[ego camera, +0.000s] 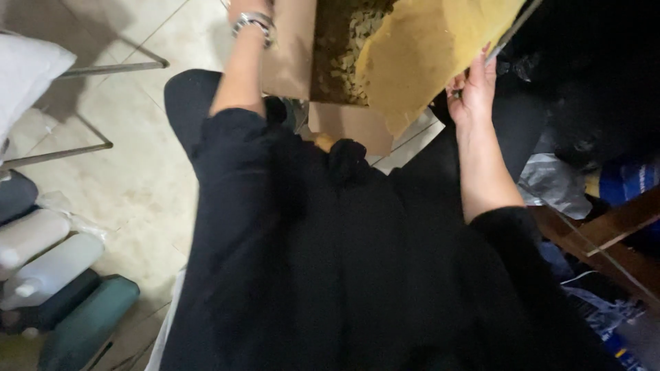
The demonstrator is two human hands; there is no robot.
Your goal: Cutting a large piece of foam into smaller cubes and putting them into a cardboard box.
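Far left, several plastic bottles (48,271) lie on their sides on the tiled floor (130,172): white, grey, dark teal. Contents cannot be told. A white cushion (24,72) sits at the upper left edge, with thin metal legs (110,69) just beside it.

The left hand (249,7) is mostly cut off by the top edge; only the wrist with a metal watch (254,23) shows, lying against the left wall of the cardboard box (292,55). Grip cannot be told.

The cardboard box stands open on the floor in front of the person's knees. It is brown, with one flap (350,127) folded down toward the person. Inside lie many small pale tan chunks (347,48) over a darker brown fill, kind unclear.

A yellow sheet (426,48), rough and mottled with a ragged lower edge, tilts over the right side of the box, covering part of the opening.

The right hand (473,93) curls its fingers around the sheet's right edge, pinching it along a thin grey strip (512,31).

Far right is dark clutter: a crumpled grey plastic bag (553,182) and brown wooden slats (605,233).
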